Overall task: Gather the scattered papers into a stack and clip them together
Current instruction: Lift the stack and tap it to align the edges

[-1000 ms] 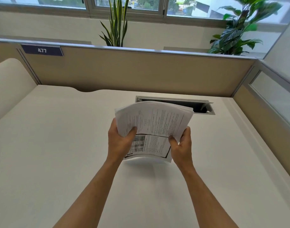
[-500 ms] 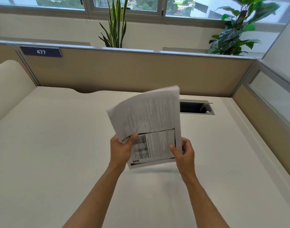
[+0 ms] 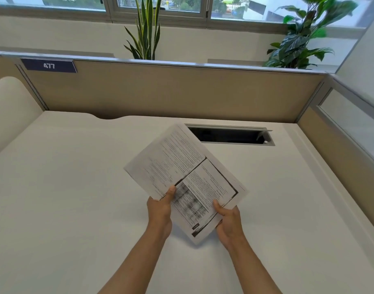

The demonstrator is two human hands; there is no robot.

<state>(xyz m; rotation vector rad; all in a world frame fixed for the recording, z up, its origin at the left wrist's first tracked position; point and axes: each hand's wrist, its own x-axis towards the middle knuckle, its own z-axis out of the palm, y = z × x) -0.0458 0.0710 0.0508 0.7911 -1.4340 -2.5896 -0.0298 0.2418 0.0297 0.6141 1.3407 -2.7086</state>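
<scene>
1. Pale counter (image 3: 76, 209), walled at the back by a tan partition (image 3: 182, 92) carrying a dark plate (image 3: 49, 65) marked 477; a second partition with a glass panel (image 3: 351, 119) closes the right side.
2. Open cable hatch (image 3: 230, 135) sunk in the counter near the back, right of centre. The top corner of the papers overlaps its left end in view.
3. Two plants behind the back partition: a spiky one (image 3: 147, 30) at centre, a broad-leaved one (image 3: 302, 37) at right, windows beyond.
4. Left hand (image 3: 159, 211) grips the papers (image 3: 182, 170) at their lower left edge, thumb on top of the printed face, fingers hidden beneath.
5. Right hand (image 3: 229, 223) grips the lower right edge, thumb on top, fingers curled under.
6. Papers held off the counter, turned diagonally, sheets unevenly aligned, a top sheet offset from the one under it.
7. Counter surface runs open to left and right of the arms; a rounded cream panel (image 3: 10, 109) stands at far left.
</scene>
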